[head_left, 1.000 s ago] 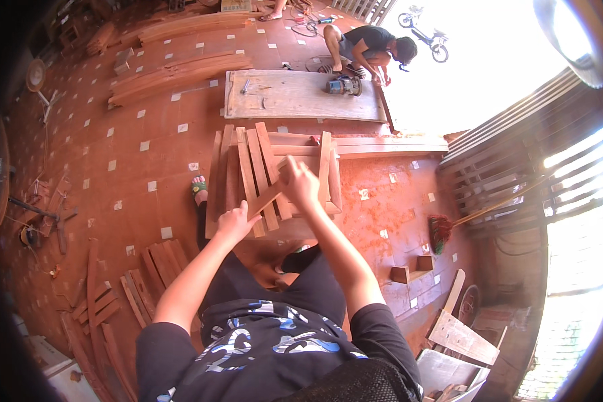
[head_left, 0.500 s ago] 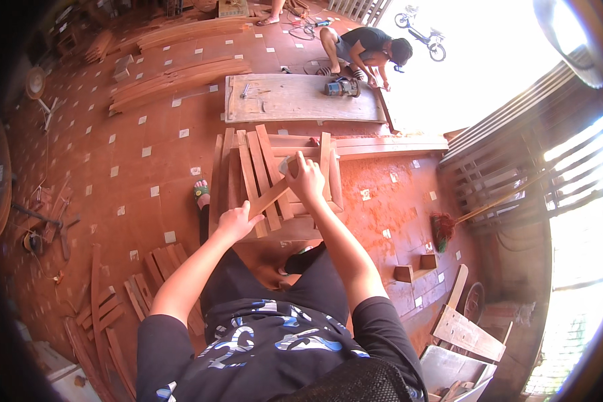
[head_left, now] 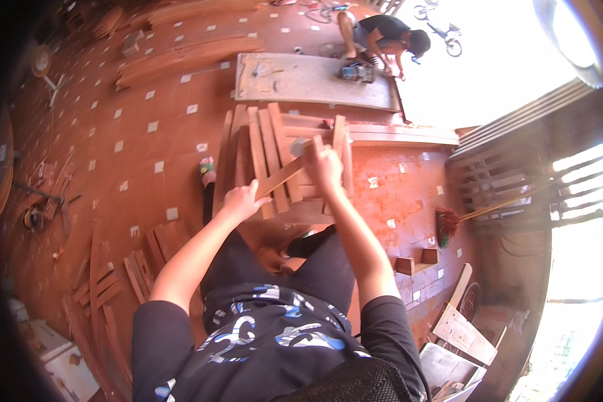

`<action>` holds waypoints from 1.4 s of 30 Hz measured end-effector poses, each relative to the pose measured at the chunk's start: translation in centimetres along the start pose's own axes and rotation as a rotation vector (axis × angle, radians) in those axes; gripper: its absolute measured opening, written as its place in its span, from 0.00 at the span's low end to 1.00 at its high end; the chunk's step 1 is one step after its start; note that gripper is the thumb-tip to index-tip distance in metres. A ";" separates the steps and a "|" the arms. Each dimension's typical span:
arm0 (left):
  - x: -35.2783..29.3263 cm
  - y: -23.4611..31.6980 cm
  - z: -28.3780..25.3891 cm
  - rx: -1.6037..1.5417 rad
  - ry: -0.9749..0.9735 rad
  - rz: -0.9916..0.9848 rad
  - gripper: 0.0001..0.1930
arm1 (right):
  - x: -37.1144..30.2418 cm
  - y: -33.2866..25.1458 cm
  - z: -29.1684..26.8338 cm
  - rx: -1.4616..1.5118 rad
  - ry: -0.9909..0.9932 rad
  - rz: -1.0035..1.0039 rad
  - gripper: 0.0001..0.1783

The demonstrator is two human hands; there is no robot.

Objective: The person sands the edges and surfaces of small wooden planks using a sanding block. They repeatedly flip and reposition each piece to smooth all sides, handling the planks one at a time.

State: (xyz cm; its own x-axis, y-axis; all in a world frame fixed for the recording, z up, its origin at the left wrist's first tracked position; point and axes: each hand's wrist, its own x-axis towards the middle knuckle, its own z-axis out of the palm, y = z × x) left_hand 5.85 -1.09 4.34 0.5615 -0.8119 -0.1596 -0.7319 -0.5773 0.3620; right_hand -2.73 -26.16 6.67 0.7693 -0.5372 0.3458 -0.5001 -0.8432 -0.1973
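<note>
My left hand [head_left: 242,202] is closed round the near end of a short reddish-brown wooden strip [head_left: 280,177], which slants up to the right. At the strip's far end, my right hand [head_left: 323,167] is closed over it, and its fingers hide that end. A small grey patch [head_left: 299,147] shows just left of my right fingers; I cannot make out what it is. Beneath both hands, several similar strips [head_left: 257,154] lie side by side on a low stack of wooden pieces [head_left: 226,153] in front of my knees.
Beyond the stack is a low wooden board [head_left: 295,86] bearing a blue-grey power tool [head_left: 357,72]. A person [head_left: 384,41] crouches behind it. Long planks [head_left: 184,61] lie at the far left, more lumber [head_left: 100,295] at the near left. A broom [head_left: 447,226] stands at the right.
My view has shifted, so the scene sits slightly higher and further right. My right hand has moved slightly right relative to the stack; my left hand keeps its hold on the strip.
</note>
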 end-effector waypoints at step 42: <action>-0.8 0.7 1.3 -0.028 0.154 -0.071 0.33 | 2.9 -1.3 -1.3 -0.126 -0.287 -0.201 0.30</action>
State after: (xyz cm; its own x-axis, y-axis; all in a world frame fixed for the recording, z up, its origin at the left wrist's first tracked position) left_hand 4.41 -0.92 3.51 0.6655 -0.7451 -0.0440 -0.6786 -0.6285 0.3803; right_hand -0.37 -26.66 9.15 0.9283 -0.3604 0.0910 -0.3591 -0.9328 -0.0313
